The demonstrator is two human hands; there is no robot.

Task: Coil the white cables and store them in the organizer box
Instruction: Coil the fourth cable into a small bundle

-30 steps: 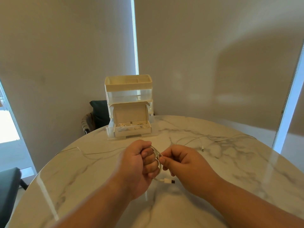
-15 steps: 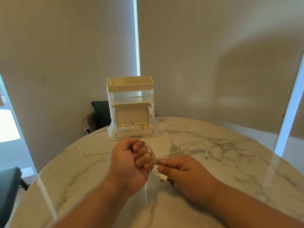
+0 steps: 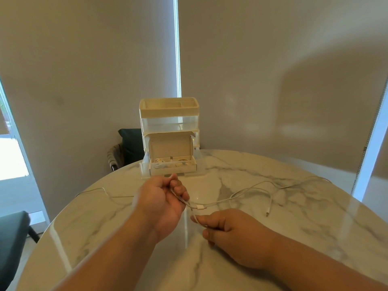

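Head view. Beige roller blinds for a backdrop, matte and plain, split by one narrow bright slit of daylight. Below them, a round bench (image 3: 315, 223) of glossy white marble with grey veins, near rim cut off by the lower frame edge.

At the far edge of the bench, the organizer box (image 3: 169, 122): cream tray on top, clear plastic tiers beneath, lowest drawer pulled out. Inside that drawer, a small cardboard box (image 3: 171, 144), lid tipped up, holding white coils too tangled to count.

Left hand (image 3: 161, 200) above the bench, fingers curled round a loop of the white cable (image 3: 247, 191); number of turns hidden inside the fist. Right hand (image 3: 228, 232) lower and nearer, pinching the same cable between thumb and forefinger, other fingers folded under. Between the hands, a short white plug (image 3: 200, 206). Past it, slack cord snaking rightward over the marble to a small connector (image 3: 267, 213) lying flat.

Left of the hands, a thin strand (image 3: 105, 191) flat on the bench, its end hidden behind the left wrist; same cable or another, impossible to tell. Beyond the rim, a chair (image 3: 130, 143) with dark cushion, partly hidden by the organizer box.
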